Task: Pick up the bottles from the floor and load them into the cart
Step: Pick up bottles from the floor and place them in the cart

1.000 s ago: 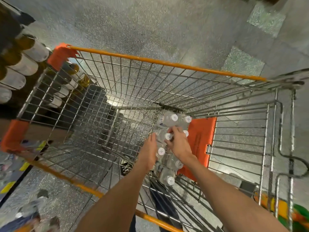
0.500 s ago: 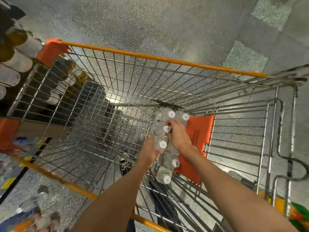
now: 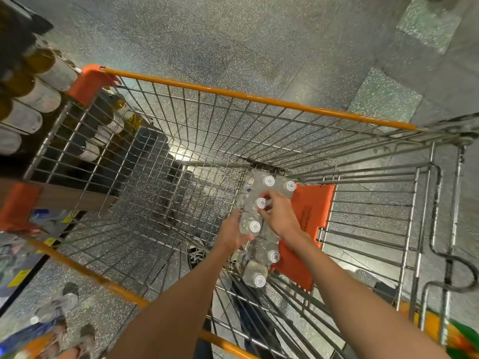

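A cluster of clear plastic bottles with white caps is seen upright inside the cart, packed close together against the orange panel at its right end. The cart is a wire basket with orange rails and orange corner pieces, standing on a speckled grey floor. More bottles are seen lying on the floor outside the cart's lower left, blurred.

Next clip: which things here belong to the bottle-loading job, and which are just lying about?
Job:
water bottles
cart
left hand, gripping a bottle
right hand, fingers at a cap

Lying about:
shelf bottles
orange flap
floor
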Demonstrator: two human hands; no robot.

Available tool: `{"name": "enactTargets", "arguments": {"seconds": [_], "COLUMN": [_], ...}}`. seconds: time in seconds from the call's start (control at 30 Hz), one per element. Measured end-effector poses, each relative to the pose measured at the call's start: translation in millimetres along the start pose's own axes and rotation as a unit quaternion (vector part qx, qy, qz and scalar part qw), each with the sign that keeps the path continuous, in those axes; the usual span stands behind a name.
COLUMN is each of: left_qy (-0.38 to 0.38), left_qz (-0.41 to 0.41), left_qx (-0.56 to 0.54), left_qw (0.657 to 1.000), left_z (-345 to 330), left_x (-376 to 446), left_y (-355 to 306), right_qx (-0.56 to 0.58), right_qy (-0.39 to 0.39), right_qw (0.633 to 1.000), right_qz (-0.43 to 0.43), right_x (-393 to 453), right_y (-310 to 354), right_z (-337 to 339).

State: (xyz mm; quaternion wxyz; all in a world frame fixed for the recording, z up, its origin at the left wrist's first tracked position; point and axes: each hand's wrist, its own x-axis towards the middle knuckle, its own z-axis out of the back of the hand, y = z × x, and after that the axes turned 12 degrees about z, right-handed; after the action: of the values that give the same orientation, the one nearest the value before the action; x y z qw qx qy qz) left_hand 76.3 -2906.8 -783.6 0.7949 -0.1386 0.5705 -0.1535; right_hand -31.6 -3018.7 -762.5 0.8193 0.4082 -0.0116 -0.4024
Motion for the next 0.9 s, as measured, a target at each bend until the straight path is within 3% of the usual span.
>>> {"name": "enactTargets", "arguments": {"seconds": [0.17, 0.3, 0.4, 0.5, 0.63, 0.77, 0.9], "left_qy": [0.008, -0.05, -0.086, -0.175, -0.318, -0.393, -0.464], "left_qz": [0.015, -0.031, -0.039, -0.09, -0.095, -0.043, 0.013], "left_qx": [0.003, 0.032, -0.04, -0.153, -0.216, -0.219, -0.267], "left_qw": [1.0, 0.998, 0.995, 0.968, 0.918, 0.892, 0.845], "left_z": [3, 21, 53, 93, 132, 142, 134], "left_x": [-9, -36, -83, -149, -244, -324, -382], "left_y": [-11, -12, -11, 8, 66, 138, 207], "right_qx": [0.006, 0.02, 0.037, 0.091, 0.109, 0.1, 0.084], "right_qy": [-0.013, -0.048, -0.056, -0.056, 0.004, 0.081, 0.175], "right_qw": [1.0, 0.999, 0.997, 0.992, 0.975, 0.941, 0.902], "right_qz": [-0.006, -0.001, 0.031, 0.073, 0.194, 0.313, 0.386], "right_x": [-19, -43, -62, -81, -106, -132, -157], "right_y": [12, 34, 64, 111, 188, 265, 334], "right_z": [8, 18, 27, 38, 38, 20, -12]}}
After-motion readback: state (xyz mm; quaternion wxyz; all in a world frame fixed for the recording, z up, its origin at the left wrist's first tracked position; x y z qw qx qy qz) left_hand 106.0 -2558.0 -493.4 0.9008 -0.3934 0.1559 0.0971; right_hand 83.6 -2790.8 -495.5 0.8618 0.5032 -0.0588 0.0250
